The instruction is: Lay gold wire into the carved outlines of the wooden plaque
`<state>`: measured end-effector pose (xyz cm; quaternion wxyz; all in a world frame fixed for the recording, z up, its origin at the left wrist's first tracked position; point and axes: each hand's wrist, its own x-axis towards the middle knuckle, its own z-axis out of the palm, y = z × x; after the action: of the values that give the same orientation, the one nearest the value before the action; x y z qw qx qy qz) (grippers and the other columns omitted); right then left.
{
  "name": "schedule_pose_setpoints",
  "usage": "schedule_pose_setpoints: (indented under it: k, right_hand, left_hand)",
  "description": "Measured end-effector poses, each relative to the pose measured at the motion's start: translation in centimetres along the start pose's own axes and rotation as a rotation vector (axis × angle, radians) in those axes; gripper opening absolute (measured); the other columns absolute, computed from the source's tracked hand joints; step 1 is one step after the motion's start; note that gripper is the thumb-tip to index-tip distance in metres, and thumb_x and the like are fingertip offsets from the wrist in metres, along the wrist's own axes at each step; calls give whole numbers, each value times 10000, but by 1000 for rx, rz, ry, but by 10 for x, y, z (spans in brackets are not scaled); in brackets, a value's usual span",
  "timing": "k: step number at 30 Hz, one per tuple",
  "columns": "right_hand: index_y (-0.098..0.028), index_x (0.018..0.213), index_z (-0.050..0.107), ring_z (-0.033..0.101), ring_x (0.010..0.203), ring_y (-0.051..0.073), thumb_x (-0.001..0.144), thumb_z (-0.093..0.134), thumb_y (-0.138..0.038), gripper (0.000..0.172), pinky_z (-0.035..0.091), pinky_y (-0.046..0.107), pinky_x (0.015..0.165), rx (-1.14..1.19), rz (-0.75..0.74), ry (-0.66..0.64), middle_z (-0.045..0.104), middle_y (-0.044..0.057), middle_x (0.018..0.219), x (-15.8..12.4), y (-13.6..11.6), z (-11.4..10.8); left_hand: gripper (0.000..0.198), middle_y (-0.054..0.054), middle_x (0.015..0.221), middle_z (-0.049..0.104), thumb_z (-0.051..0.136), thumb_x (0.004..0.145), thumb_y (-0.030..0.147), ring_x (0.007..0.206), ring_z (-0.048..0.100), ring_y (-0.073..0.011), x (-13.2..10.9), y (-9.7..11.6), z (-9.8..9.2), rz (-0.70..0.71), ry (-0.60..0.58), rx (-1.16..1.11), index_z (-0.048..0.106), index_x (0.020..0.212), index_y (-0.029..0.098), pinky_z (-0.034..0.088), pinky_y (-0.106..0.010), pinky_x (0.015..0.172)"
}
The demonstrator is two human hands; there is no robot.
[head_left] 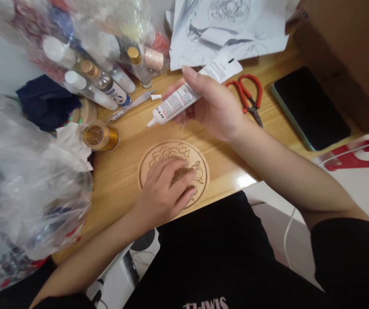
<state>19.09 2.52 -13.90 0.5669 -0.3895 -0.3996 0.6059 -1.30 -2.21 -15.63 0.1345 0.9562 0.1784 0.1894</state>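
Right hand: You are wrapping your right hand [214,107] around the rear half of the glue tube [173,105], thumb on top and fingers curled under, so the grip is closing firmly on it.
Glue tube: It is lying tilted in that grip, its nozzle pointing down and to the left, hanging above the table [120,171] just beyond the disc's far rim and not touching it.
Left hand: You are laying your left hand [166,189] flat on the wooden disc [203,169], fingers spread loosely and pressing on the gold pattern, pinching nothing.
Wooden disc: It is resting at the near table edge, directly below the tube.
Around: A gold thread spool [99,135] is standing left of the disc; red scissors [248,96] and a phone [309,107] are lying to the right.
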Motion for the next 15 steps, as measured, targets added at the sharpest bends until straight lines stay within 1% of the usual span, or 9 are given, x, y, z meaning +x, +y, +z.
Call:
schedule_pose_setpoints:
  k: [2, 3, 5, 7, 10, 12, 15]
  right_hand:
    - [-240, 744, 657, 589, 586, 116, 908, 464, -444, 325, 475, 235, 536, -57, 63, 17, 711, 13, 770, 0, -1, 1]
    - [-244, 741, 659, 583, 582, 116, 910, 458, -444, 330, 468, 235, 527, -61, 70, 17, 704, 9, 759, 0, 0, 1]
    - [-225, 761, 671, 559, 558, 113, 913, 467, -457, 345, 446, 237, 502, -22, 29, 0, 685, 5, 719, 1, 1, 1]
    - [-198, 777, 676, 531, 524, 108, 929, 454, -427, 354, 426, 242, 480, 13, -10, -34, 657, -1, 661, 3, 4, -1]
    - [-183, 777, 657, 516, 506, 100, 923, 456, -405, 333, 413, 244, 465, 23, -7, -57, 616, -12, 604, 6, 7, -4]
    - [-169, 792, 639, 522, 516, 92, 920, 457, -418, 333, 402, 238, 457, 35, -10, -52, 607, -11, 615, 7, 8, -5]
    - [-153, 799, 619, 521, 513, 85, 952, 396, -384, 356, 383, 225, 449, 27, -3, -26, 590, -5, 626, 7, 8, -5]
  left_hand:
    - [258, -150, 1154, 604, 635, 851, 221, 1095, 567, -302, 0, -1, 0, 18, -9, 26, 622, 1098, 151, 492, -503, 929]
    - [247, -145, 1150, 610, 628, 857, 223, 1095, 568, -299, 0, -1, 0, 26, -8, 39, 625, 1094, 157, 493, -503, 929]
    - [216, -131, 1127, 623, 619, 863, 223, 1082, 575, -289, 0, -2, 1, 34, 4, 51, 634, 1072, 170, 500, -494, 925]
    - [190, -120, 1099, 631, 624, 858, 210, 1059, 587, -277, 0, -3, 2, 33, 25, 48, 644, 1043, 173, 510, -478, 915]
    - [168, -114, 1054, 640, 637, 842, 171, 1024, 606, -264, 0, -3, 3, 51, 53, 51, 656, 1009, 160, 526, -451, 892]
    - [157, -102, 1030, 649, 625, 847, 153, 1005, 615, -250, 0, -3, 4, 75, 67, 69, 660, 999, 168, 538, -429, 870]
    - [161, -90, 1016, 661, 605, 853, 136, 993, 623, -236, 1, -3, 4, 89, 75, 79, 664, 996, 182, 549, -406, 846]
